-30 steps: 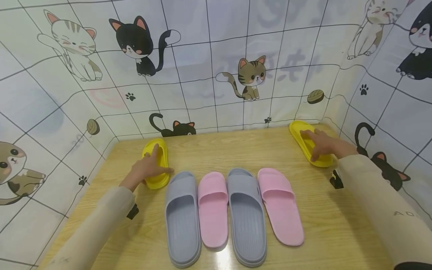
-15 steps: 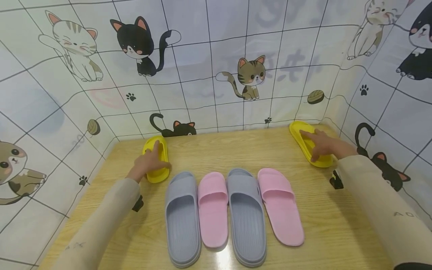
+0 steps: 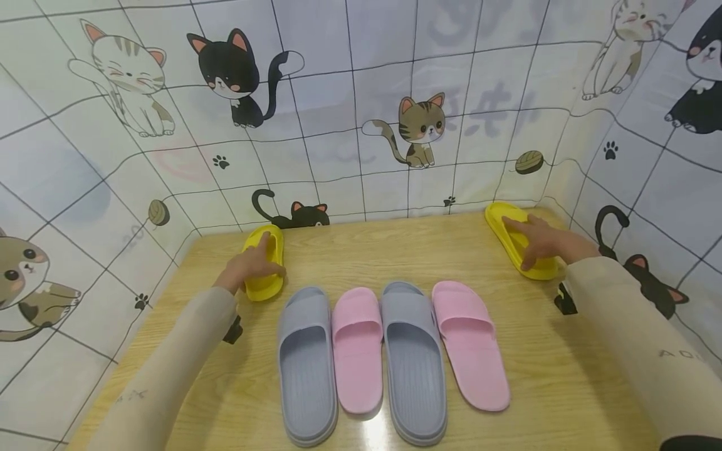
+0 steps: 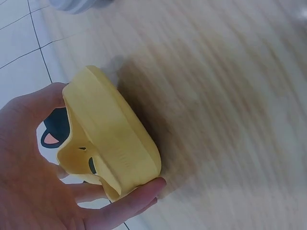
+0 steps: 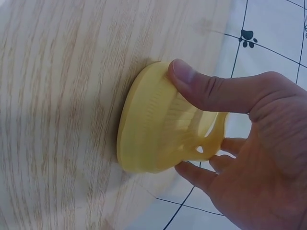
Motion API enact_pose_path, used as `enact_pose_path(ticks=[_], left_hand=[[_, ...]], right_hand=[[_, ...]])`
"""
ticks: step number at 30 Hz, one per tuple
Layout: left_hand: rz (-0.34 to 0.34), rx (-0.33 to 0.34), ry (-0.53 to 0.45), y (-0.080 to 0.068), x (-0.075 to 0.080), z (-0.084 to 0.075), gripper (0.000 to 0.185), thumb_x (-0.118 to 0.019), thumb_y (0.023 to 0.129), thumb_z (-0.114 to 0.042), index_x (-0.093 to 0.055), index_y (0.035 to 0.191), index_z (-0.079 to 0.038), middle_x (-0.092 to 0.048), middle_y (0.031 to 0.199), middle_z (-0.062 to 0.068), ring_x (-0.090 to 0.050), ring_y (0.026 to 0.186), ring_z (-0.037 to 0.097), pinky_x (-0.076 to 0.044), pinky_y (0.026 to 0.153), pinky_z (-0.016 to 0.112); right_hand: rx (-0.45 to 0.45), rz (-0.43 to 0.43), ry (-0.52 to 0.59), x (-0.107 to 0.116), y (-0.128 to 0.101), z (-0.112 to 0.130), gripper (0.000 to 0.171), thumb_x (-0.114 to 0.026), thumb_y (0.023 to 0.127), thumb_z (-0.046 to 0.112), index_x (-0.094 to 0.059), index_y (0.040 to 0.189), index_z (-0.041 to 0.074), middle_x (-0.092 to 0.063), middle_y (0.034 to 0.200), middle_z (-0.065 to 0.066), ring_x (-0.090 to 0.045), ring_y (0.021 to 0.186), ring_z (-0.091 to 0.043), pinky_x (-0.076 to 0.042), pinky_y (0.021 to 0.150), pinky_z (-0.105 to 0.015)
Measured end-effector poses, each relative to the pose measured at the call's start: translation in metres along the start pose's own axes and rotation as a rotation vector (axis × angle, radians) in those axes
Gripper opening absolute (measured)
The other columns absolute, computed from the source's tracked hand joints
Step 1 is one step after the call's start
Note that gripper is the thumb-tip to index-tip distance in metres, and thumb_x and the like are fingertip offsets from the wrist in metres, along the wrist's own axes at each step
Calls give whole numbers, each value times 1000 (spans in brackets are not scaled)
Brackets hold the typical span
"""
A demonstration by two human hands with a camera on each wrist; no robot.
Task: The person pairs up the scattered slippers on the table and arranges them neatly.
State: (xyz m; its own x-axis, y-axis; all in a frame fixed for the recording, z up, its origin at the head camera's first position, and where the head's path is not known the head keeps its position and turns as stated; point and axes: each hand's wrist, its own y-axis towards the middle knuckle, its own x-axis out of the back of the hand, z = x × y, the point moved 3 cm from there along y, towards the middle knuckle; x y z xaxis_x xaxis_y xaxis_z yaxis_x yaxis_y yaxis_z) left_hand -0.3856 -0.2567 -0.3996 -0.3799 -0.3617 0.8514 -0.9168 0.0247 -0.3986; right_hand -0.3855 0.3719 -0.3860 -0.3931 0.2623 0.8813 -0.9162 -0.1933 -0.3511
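At the table's [image 3: 366, 250] far left, the left hand [image 3: 248, 266] grips a yellow slipper [image 3: 265, 285]; beside it lie four slippers in a row, grey [image 3: 307, 363], pink [image 3: 356, 351], grey [image 3: 413, 360], pink [image 3: 469, 344]; far right, the right hand [image 3: 544, 243] grasps the other yellow slipper [image 3: 504, 228] by the wall

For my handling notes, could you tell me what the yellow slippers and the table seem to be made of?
Both yellow slippers, the left and the right, look like soft moulded foam or rubber: matte, thick-soled, one piece, with ribbed footbeds. The table seems a wood-grain laminate, since its grain is printed-looking and it shows a glossy glare.
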Motion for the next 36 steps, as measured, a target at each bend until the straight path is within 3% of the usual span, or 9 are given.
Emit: enact_pose_path(ticks=[6, 16, 36], left_hand=[[35, -5, -27, 3, 0, -8, 118, -69, 90, -50, 18, 165, -23, -29, 162, 33, -56, 118, 47, -62, 61, 43], [61, 12, -65, -4, 2, -26, 115, -67, 92, -48, 19, 164, -24, -14, 168, 32, -47, 131, 53, -63, 70, 49], [111, 12, -59, 4, -1, -59, 115, -70, 89, -48, 14, 166, -28, -15, 169, 26, -43, 138, 52, -64, 78, 55]], right_hand=[[23, 5, -22, 0, 4, -5, 118, -87, 74, 13, -12, 165, 9, 6, 158, -48, -4, 142, -71, -20, 105, -88], [11, 19, -20, 5, 5, -2, 117, -86, 75, 13, -12, 165, 10, 7, 158, -48, -5, 141, -73, -20, 106, -88], [-35, 15, -1, 2, 3, -1, 117, -86, 75, 11, -11, 165, 12, 7, 158, -46, -4, 142, -71, -19, 106, -88]])
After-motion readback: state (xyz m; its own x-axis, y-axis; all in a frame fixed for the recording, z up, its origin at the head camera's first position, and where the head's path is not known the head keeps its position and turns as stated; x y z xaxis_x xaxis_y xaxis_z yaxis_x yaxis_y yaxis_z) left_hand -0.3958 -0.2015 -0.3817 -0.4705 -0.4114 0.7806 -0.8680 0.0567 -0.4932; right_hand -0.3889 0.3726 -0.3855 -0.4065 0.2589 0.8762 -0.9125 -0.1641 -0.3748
